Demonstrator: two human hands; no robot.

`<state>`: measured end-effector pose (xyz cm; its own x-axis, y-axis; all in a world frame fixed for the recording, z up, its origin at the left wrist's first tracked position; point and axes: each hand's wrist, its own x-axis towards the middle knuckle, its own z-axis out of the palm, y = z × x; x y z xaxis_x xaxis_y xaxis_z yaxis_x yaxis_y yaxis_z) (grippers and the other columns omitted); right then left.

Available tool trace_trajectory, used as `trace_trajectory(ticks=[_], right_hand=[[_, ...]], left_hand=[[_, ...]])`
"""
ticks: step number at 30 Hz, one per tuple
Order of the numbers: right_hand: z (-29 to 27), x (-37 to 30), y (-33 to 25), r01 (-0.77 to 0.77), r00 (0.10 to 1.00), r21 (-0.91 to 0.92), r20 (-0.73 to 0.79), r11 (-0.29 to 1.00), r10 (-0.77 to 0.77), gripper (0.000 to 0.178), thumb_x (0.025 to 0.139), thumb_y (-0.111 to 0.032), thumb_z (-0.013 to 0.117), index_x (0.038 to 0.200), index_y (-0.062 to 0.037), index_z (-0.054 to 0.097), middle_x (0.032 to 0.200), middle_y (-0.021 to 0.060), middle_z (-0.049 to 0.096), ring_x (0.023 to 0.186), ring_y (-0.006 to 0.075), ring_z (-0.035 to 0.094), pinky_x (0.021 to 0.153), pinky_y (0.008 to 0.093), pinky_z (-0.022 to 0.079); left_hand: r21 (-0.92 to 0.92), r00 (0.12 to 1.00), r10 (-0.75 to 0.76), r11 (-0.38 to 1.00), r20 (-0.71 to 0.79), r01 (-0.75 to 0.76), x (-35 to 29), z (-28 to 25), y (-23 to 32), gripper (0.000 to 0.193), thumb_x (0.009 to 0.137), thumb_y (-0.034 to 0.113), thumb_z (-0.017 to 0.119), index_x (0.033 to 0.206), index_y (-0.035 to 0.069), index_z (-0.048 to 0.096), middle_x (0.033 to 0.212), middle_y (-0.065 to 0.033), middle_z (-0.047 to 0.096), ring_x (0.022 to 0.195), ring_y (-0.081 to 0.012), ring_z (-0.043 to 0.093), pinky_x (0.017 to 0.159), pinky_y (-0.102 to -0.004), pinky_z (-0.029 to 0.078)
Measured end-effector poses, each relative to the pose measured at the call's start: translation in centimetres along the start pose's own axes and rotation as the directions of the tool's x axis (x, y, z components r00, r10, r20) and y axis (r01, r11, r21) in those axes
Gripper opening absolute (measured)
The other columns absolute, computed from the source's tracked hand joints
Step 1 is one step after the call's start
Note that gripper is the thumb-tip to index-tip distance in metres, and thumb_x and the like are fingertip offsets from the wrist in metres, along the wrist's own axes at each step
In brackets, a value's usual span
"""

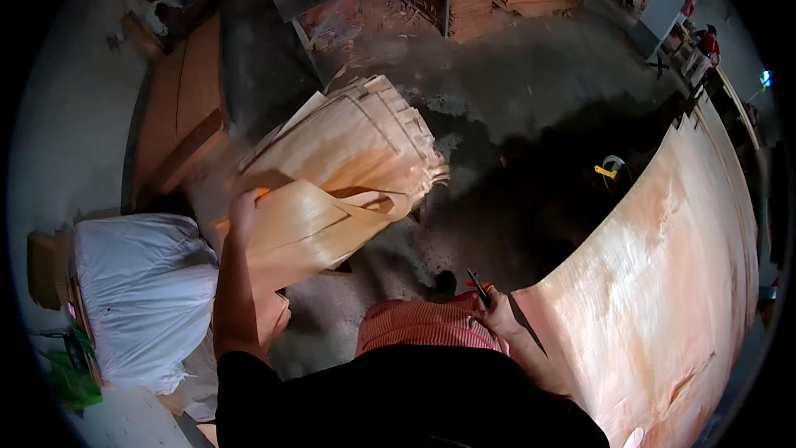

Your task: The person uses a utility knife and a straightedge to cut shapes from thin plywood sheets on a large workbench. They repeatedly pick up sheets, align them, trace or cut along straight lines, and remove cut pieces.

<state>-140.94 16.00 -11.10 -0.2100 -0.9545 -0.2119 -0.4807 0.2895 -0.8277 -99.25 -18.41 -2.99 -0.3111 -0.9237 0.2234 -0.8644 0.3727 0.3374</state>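
My left hand (243, 214) grips the near edge of a thin, pale wood veneer sheet (303, 220), which curls up over a stack of veneer sheets (348, 129). A spot of orange shows at its fingertips. The stack's far right edge is ragged and layered. Close to my body, my right hand (496, 313) is closed around a slim dark pointed tool (477, 284). Something orange shows at those fingers too; the tool's exact kind cannot be made out. The tool is apart from the veneer.
On the right rises a large bent pile of veneer sheets (647, 282). A white cloth-covered bundle (145, 299) stands at the left, with brown boards (178, 108) beyond it. A yellow object (608, 172) lies right of centre. Farther off are stacked sheets (473, 0) and a person (707, 46).
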Motion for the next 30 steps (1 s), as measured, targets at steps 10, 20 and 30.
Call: trace_trajectory(ticks=[10,20,30], right_hand=[[0.8,4.0,-4.8,-0.15,0.964,0.148,-0.197,0.977,0.178,0.025,0.081,-0.003,0.046,0.106,-0.0017,0.052,0.062,0.0037,0.052,0.056,0.008,0.049,0.053,0.0227,0.04],[9.0,0.9,-8.2,-0.378,0.857,0.246,-0.272,0.893,0.438,0.03,0.08,-0.005,0.05,0.11,-0.0027,0.051,0.063,0.0055,0.055,0.058,0.0105,0.052,0.055,0.0249,0.042],[10.7,-2.5,-7.5,-0.364,0.815,0.265,-0.373,0.893,0.443,0.029,0.081,-0.006,0.048,0.11,-0.0048,0.052,0.058,0.0031,0.051,0.055,0.0081,0.049,0.051,0.0235,0.04]], left_hand=[[0.143,0.97,-0.239,0.959,-0.048,0.243,8.2,6.8,-12.7,0.026,0.079,0.019,0.052,0.099,0.004,0.058,0.085,-0.0163,0.06,0.077,-0.0294,0.058,0.069,-0.035,0.045],[0.13,0.985,0.124,0.982,0.122,-0.14,9.7,14.7,-8.5,0.059,0.072,0.03,0.06,0.122,0.009,0.037,0.132,-0.0172,0.025,0.117,-0.0324,0.031,0.091,-0.0435,0.032],[0.167,0.85,0.483,0.839,0.211,-0.518,4.9,15.3,1.8,0.065,0.07,0.029,0.059,0.124,0.005,0.033,0.131,-0.016,0.026,0.118,-0.0324,0.029,0.097,-0.0437,0.025]])
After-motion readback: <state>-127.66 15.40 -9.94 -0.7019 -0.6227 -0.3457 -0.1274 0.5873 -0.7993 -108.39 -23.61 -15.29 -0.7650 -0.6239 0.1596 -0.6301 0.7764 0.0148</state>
